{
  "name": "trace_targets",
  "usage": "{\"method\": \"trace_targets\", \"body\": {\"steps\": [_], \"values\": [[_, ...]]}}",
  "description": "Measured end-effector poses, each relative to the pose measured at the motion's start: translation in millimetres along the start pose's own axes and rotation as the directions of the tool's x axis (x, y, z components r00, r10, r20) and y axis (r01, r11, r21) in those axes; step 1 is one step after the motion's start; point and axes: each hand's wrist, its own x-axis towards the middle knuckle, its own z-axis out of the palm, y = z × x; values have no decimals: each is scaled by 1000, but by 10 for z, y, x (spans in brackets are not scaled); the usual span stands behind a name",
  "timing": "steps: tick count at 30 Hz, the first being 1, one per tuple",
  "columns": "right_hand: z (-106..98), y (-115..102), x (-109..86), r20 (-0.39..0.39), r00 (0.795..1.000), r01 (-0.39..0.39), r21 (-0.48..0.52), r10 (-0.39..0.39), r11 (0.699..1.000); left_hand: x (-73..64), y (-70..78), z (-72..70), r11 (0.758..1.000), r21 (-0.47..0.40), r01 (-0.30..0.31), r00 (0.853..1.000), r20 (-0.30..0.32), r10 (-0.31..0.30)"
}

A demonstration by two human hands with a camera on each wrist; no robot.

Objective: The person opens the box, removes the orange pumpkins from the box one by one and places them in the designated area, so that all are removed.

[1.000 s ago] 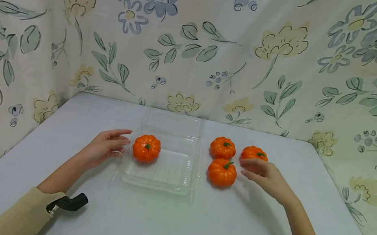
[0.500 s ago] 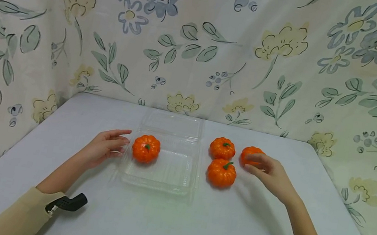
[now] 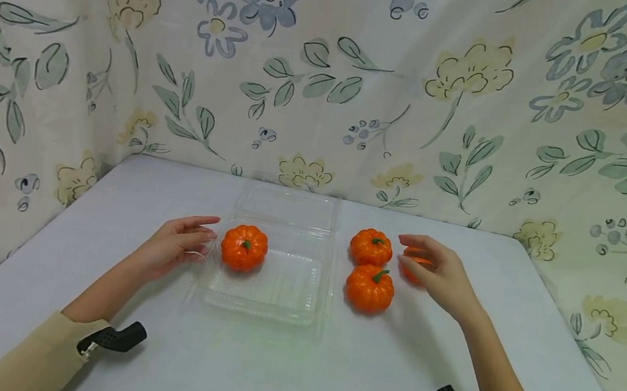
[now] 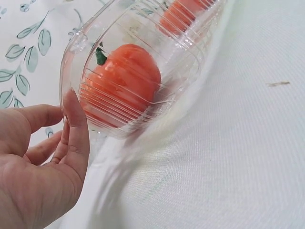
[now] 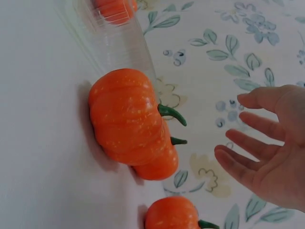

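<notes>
An unfolded clear plastic clamshell container lies on the table with one orange toy pumpkin in its left side. My left hand is at the container's left edge. In the left wrist view its thumb and fingers pinch the rim beside that pumpkin. My right hand hovers, fingers spread and gently bent, over the rightmost pumpkin, covering part of it. Two more pumpkins, a back one and a front one, sit between that hand and the container. The right hand holds nothing.
The white table extends in front of the container. Behind stands a floral curtain. The container's lid lies flat toward the back. Black devices are strapped at both wrists.
My right hand draws back slightly right, then moves left and away from me, over the rightmost pumpkin. My left hand and the pumpkins stay in place.
</notes>
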Motion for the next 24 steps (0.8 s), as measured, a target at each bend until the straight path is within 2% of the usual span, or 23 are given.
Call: {"method": "trace_targets", "body": {"steps": [10,18,24], "values": [[179,-205,222,11,1000,28,57,-29,998,6,-8,-11,1000,-19,-11,1000,2,11],[350,-319,416,48,999,8,113,-13,994,2,-2,-5,1000,-21,-10,1000,1,10],[470,-458,528,50,997,45,141,-53,989,-2,11,2,999,-32,-7,1000,2,7]]}}
